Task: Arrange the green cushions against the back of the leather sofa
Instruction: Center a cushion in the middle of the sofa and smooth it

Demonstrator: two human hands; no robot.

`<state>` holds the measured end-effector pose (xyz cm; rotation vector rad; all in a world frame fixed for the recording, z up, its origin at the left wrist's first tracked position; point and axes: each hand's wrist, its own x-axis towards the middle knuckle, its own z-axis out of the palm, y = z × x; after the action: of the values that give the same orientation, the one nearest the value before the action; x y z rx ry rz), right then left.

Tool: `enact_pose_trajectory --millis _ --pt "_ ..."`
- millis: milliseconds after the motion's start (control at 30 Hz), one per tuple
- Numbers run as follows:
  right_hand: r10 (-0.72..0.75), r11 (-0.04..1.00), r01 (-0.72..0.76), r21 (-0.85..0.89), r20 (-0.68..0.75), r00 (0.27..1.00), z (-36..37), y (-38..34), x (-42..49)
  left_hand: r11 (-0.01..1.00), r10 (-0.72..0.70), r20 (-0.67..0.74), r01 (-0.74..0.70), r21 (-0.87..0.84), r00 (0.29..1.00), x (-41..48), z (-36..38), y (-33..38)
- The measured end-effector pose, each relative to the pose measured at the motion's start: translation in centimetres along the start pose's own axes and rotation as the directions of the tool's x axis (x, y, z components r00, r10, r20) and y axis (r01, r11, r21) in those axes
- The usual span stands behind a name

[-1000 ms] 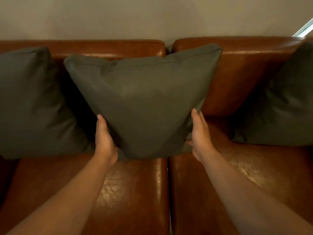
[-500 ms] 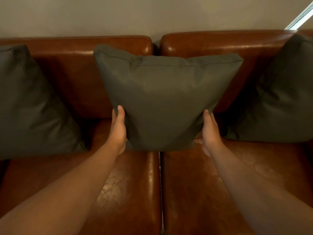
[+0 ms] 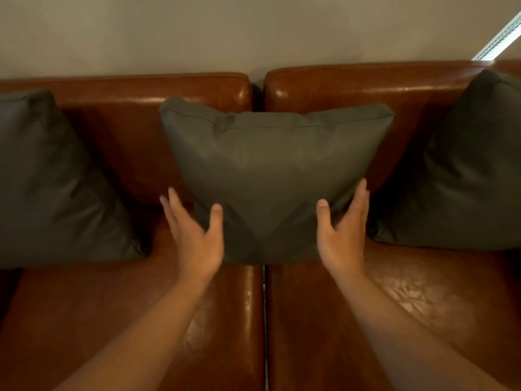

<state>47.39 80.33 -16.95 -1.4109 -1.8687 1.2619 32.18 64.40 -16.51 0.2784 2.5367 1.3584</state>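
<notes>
The middle green cushion (image 3: pixel 270 176) stands upright against the brown leather sofa back (image 3: pixel 146 114), centred over the seam between the two seats. My right hand (image 3: pixel 342 235) cups its lower right edge, thumb on the front and fingers along the side. My left hand (image 3: pixel 194 238) is at the lower left corner, slightly blurred. Its thumb touches the front, but its spread fingers are off the edge. A second green cushion (image 3: pixel 53 193) leans at the left and a third green cushion (image 3: pixel 465 176) at the right, both against the back.
Both leather seat pads (image 3: pixel 423 306) lie bare in front of the cushions, under my forearms. A plain beige wall (image 3: pixel 253 32) rises behind the sofa, and a white strip (image 3: pixel 499 40) crosses the top right corner.
The middle cushion has moved right, from beside the left cushion to the centre seam, and straightened. My thumbs have come onto its front, and my left fingers have opened away from its edge.
</notes>
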Motion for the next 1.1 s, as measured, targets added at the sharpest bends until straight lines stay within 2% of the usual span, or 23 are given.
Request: enact_pose_trajectory --millis 33,67,100,133,200,267,600,700,833,900,933,967,1000,1033,1067,1100 --pt "-0.147 0.986 0.144 -0.083 -0.040 0.988 0.1 -0.9 -0.3 0.964 0.236 0.003 -0.235 0.122 0.972 -0.9 -0.1 1.0" --pt "-0.277 0.945 0.267 -0.190 -0.026 0.961 0.5 -1.6 -0.5 0.875 0.420 0.075 -0.425 0.232 0.904 -1.2 0.1 1.8" --pt "-0.367 0.884 0.357 -0.302 0.026 0.930 1.0 -2.1 -0.3 0.773 0.513 0.178 -0.542 0.329 0.840 -0.9 0.7 2.2" --pt "-0.405 0.821 0.405 -0.402 0.090 0.910 1.6 -2.4 -0.1 0.699 0.514 0.276 -0.583 0.415 0.813 -0.3 1.4 2.5" --pt "-0.378 0.738 0.414 -0.533 0.183 0.908 2.7 -2.7 1.0 0.624 0.416 0.394 -0.573 0.531 0.819 1.8 2.7 2.9" --pt "-0.332 0.710 0.397 -0.581 0.220 0.917 3.4 -3.1 2.5 0.598 0.362 0.423 -0.555 0.578 0.831 3.8 3.4 3.2" --pt "-0.231 0.704 0.384 -0.597 0.319 0.919 3.8 -4.8 6.5 0.601 0.231 0.484 -0.515 0.611 0.844 7.4 4.5 5.5" --pt "-0.238 0.716 0.405 -0.569 0.346 0.908 3.6 -4.6 6.3 0.608 0.262 0.485 -0.533 0.589 0.834 6.9 4.1 5.2" --pt "-0.345 0.737 0.456 -0.499 0.302 0.889 2.3 -2.1 4.4 0.642 0.407 0.424 -0.584 0.498 0.809 4.7 2.6 2.5" --pt "-0.361 0.779 0.421 -0.465 0.217 0.907 1.9 0.2 2.7 0.776 0.397 0.287 -0.485 0.403 0.872 2.3 2.1 -0.1" --pt "-0.334 0.829 0.370 -0.421 0.158 0.929 1.9 1.4 1.7 0.877 0.325 0.193 -0.371 0.305 0.926 0.8 2.2 -1.9" --pt "-0.256 0.896 0.274 -0.350 0.098 0.962 2.0 2.5 0.5 0.963 0.185 0.116 -0.203 0.175 0.976 -0.8 2.4 -3.3" --pt "-0.122 0.958 0.131 -0.254 0.050 0.991 2.2 3.6 -0.6 1.000 -0.001 0.079 -0.001 0.024 0.997 -2.2 2.8 -4.4" --pt "0.066 0.989 -0.061 -0.137 0.030 0.997 2.6 4.5 -1.5 0.968 -0.207 0.081 0.216 -0.127 0.975 -3.4 3.2 -5.1" --pt "0.277 0.961 -0.278 -0.001 0.045 0.960 3.1 5.1 -2.3 0.873 -0.400 0.117 0.417 -0.251 0.909 -4.1 3.8 -5.6" --pt "0.468 0.867 -0.477 0.142 0.093 0.879 3.6 5.4 -2.8 0.725 -0.559 0.198 0.591 -0.354 0.805 -4.2 4.4 -5.7"
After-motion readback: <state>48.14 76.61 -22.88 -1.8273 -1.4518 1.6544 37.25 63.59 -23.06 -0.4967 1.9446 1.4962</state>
